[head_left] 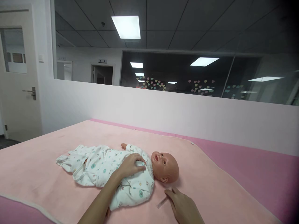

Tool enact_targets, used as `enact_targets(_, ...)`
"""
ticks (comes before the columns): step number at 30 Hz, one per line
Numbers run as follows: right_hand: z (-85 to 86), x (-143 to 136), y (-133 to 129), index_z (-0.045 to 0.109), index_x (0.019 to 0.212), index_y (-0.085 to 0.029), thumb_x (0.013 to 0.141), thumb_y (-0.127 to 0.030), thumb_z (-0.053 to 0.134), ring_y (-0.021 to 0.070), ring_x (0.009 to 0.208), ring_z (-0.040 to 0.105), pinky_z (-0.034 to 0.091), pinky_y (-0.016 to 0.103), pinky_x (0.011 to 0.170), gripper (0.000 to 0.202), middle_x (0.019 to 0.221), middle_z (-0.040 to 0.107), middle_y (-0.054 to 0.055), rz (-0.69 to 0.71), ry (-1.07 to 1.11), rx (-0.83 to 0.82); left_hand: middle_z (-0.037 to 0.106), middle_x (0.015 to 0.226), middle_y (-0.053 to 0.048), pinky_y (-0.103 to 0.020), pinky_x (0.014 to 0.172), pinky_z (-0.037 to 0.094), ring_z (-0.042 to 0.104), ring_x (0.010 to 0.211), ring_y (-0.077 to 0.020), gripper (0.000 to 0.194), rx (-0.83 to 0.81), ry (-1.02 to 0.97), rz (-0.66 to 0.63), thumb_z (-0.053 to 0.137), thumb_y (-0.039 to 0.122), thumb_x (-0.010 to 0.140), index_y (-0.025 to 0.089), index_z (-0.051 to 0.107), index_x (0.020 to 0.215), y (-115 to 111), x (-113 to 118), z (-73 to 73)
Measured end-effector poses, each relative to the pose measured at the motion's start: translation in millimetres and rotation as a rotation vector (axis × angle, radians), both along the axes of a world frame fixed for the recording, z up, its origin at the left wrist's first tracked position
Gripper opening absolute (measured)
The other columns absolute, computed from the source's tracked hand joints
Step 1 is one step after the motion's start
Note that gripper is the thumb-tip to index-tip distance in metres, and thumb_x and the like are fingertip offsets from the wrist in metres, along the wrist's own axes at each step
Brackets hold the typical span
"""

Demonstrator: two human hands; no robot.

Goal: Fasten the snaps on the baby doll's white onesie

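Observation:
A baby doll lies on its back, its bald head to the right and its legs to the left. It wears a white printed romper. My left hand rests on the doll's chest near the collar, thumb and fingers apart with the romper's cloth showing between them. Beside the doll's head, low on the right, my right hand closes its fingers on one end of a slim clear tube. The tube's other end points down and left, just over the blanket. Its markings are too small to make out.
A peach blanket with a pale edge covers most of the pink padded surface. Behind it runs a low white wall with a large window above. A door stands at the far left.

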State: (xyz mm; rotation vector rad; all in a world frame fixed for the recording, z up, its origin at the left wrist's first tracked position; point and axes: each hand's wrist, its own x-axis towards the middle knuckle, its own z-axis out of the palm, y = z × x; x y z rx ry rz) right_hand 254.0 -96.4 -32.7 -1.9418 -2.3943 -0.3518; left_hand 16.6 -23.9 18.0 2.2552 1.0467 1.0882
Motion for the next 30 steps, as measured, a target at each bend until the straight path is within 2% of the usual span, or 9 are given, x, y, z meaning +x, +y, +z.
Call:
enact_targets(3,7.1,-5.4,-0.8,0.064,0.079,-0.023,0.076,-0.002,0.038,0.0180,0.067,0.062,0.035,0.022,0.049,0.034,0.086,0.061,0.005,0.088,-0.025,-0.005,0.064,0.089,0.002,-0.023,0.079,0.038,0.055,0.087,-0.0151,0.013,-0.026,-0.028,-0.007,0.059,0.025,0.070,0.023,0.067,0.080,1.3,1.1,-0.4)
enact_targets(5,25.2,-12.2,-5.2,0.062,0.072,-0.020,0.076,-0.005,0.042,0.0160,0.064,0.060,0.035,0.021,0.049,0.025,0.084,0.060,0.005,0.178,0.018,0.010,0.064,0.089,0.002,-0.023,0.079,0.038,0.055,0.086,-0.0149,0.014,-0.045,-0.045,-0.011,0.059,0.024,0.069,0.023,0.067,0.080,3.8,1.9,-2.3)
enact_targets(10,128.8,-41.3,-21.7,0.054,0.074,-0.017,0.084,-0.023,0.044,0.0090,0.056,0.053,0.041,0.019,0.051,0.015,0.069,0.057,0.000,0.476,0.554,0.101,0.064,0.087,0.003,-0.022,0.075,0.039,0.055,0.084,-0.0142,0.013,-0.065,-0.058,-0.006,0.059,0.022,0.068,0.022,0.067,0.078,7.3,0.8,-5.2)
enact_targets(14,200.8,-68.8,-10.2,0.055,0.076,-0.016,0.073,-0.028,0.062,0.0107,0.061,0.057,0.049,0.023,0.057,0.014,0.068,0.059,-0.001,0.665,1.175,0.305,0.064,0.085,0.003,-0.021,0.075,0.039,0.056,0.082,-0.0138,0.012,-0.067,-0.068,-0.011,0.061,0.022,0.066,0.021,0.067,0.076,8.1,0.5,-5.1)
enact_targets(18,211.6,-94.2,16.9,0.058,0.080,-0.015,0.069,-0.027,0.066,0.0119,0.066,0.061,0.054,0.028,0.064,0.018,0.073,0.062,0.000,0.800,1.626,0.285,0.065,0.084,0.002,-0.022,0.075,0.041,0.057,0.081,-0.0143,0.012,-0.098,-0.089,-0.044,0.062,0.022,0.065,0.019,0.066,0.076,10.7,0.3,-6.8)
enact_targets(21,199.8,-106.6,29.0,0.060,0.080,-0.015,0.068,-0.026,0.067,0.0130,0.073,0.062,0.054,0.030,0.071,0.017,0.077,0.063,0.001,0.809,1.734,0.200,0.065,0.085,0.002,-0.023,0.077,0.041,0.057,0.082,-0.0145,0.012,-0.097,-0.103,-0.058,0.062,0.022,0.065,0.019,0.066,0.076,12.4,-0.2,-8.4)
enact_targets(24,195.3,-107.6,32.9,0.060,0.078,-0.014,0.066,-0.025,0.069,0.0122,0.067,0.062,0.054,0.025,0.063,0.019,0.073,0.064,0.002,0.750,1.757,0.184,0.065,0.084,0.002,-0.023,0.078,0.041,0.057,0.081,-0.0143,0.011,-0.097,-0.110,-0.058,0.063,0.022,0.065,0.019,0.066,0.075,13.6,-0.3,-9.5)
enact_targets(27,213.0,-94.7,29.1,0.059,0.072,-0.012,0.064,-0.024,0.070,0.0077,0.055,0.058,0.050,0.017,0.049,0.018,0.069,0.063,0.002,0.709,1.730,0.188,0.065,0.084,0.002,-0.023,0.078,0.041,0.058,0.082,-0.0145,0.011,-0.101,-0.115,-0.054,0.063,0.022,0.065,0.019,0.066,0.076,13.9,-0.1,-9.8)
enact_targets(30,249.2,-71.3,12.8,0.058,0.069,-0.013,0.067,-0.020,0.065,0.0019,0.048,0.054,0.042,0.009,0.043,0.010,0.064,0.062,-0.001,0.757,1.772,0.204,0.065,0.085,0.001,-0.023,0.077,0.042,0.058,0.082,-0.0147,0.011,-0.100,-0.113,-0.050,0.063,0.022,0.065,0.019,0.066,0.076,13.0,-0.2,-9.2)
